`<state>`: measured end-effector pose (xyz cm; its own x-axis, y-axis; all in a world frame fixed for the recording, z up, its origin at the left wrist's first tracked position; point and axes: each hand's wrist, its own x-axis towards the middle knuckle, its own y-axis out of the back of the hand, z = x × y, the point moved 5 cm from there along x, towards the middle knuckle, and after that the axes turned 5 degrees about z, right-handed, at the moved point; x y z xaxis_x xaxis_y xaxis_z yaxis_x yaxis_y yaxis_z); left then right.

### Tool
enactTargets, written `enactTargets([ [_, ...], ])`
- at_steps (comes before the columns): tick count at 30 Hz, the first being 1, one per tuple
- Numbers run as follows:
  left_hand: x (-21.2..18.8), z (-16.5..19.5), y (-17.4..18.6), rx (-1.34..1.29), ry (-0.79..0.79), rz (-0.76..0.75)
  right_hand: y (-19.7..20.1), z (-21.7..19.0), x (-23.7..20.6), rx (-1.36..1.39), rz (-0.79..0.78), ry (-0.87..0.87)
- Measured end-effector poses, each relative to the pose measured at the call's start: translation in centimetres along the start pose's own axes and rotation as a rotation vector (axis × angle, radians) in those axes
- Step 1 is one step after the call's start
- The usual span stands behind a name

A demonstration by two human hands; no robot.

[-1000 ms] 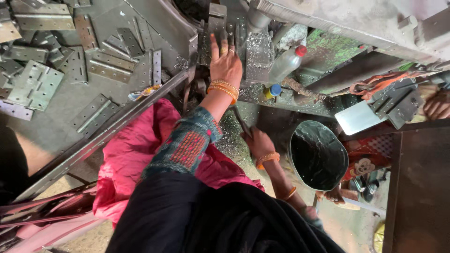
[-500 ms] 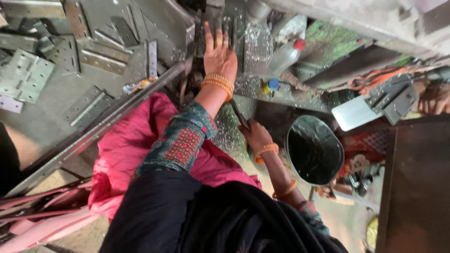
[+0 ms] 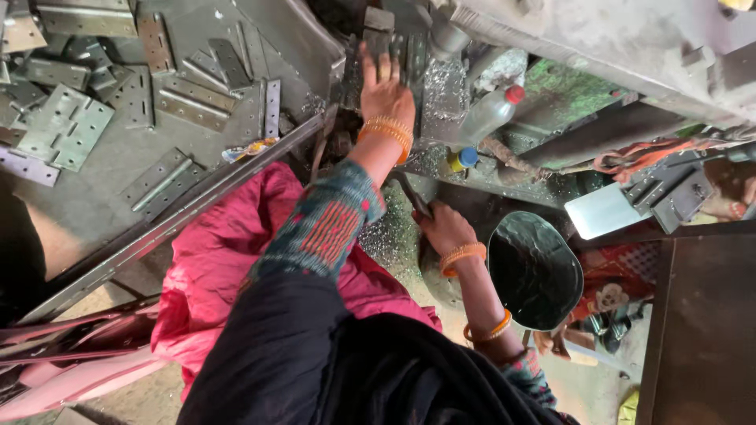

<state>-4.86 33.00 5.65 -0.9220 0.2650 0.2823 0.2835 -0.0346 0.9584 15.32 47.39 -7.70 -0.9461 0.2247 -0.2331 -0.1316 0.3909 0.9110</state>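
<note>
1. Since a second ago very little has shifted: the left hand (image 3: 386, 86) was already up on the machine part (image 3: 394, 43) and it stays there, fingers spread flat against the metal. The view has only drifted a touch sideways.

2. The right hand (image 3: 445, 228) has kept low, below the left hand, closed around a dark tool handle (image 3: 411, 195) — a thin rod or lever, too dark to say more.

3. So the work looks to be in a steady hold rather than a fresh move — one hand bracing, the other gripping.

4. The piece under the left palm sits at the top edge of the view; what exactly lies beneath the fingers is hidden.

5. Just right of the left hand there is a heap of shiny metal shavings (image 3: 445, 86), and beyond it a clear plastic bottle with a red cap (image 3: 490, 114).

6. Well to the left of that hand, flat metal hinge plates (image 3: 63, 130) lie scattered on a grey counter (image 3: 94, 197).

7. Below and right of the right hand stands a dark round pan (image 3: 535, 271).

8. Pink cloth (image 3: 228, 244) covers the lap under the left forearm.
</note>
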Motion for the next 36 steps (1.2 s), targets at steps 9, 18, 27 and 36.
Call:
enactTargets([
  [9, -0.4, -1.8, 0.5, -0.138, -0.012, 0.068, -4.5, 0.5, -1.5, 0.041, 0.134, 0.079],
  [18, -8.2, -20.9, -0.5, -0.378, 0.162, 0.036, 7.0, -9.0, -4.0, -0.273, 0.36, 0.086],
  [27, 1.6, -26.2, -4.3, 0.028, 0.605, 0.006, 9.0, -12.3, -1.8, -0.409, 0.309, 0.024],
  [36, -7.5, -29.8, -2.1, -0.471, 0.57, 0.197, 9.9, -11.9, -4.0, -0.243, 0.294, 0.081],
])
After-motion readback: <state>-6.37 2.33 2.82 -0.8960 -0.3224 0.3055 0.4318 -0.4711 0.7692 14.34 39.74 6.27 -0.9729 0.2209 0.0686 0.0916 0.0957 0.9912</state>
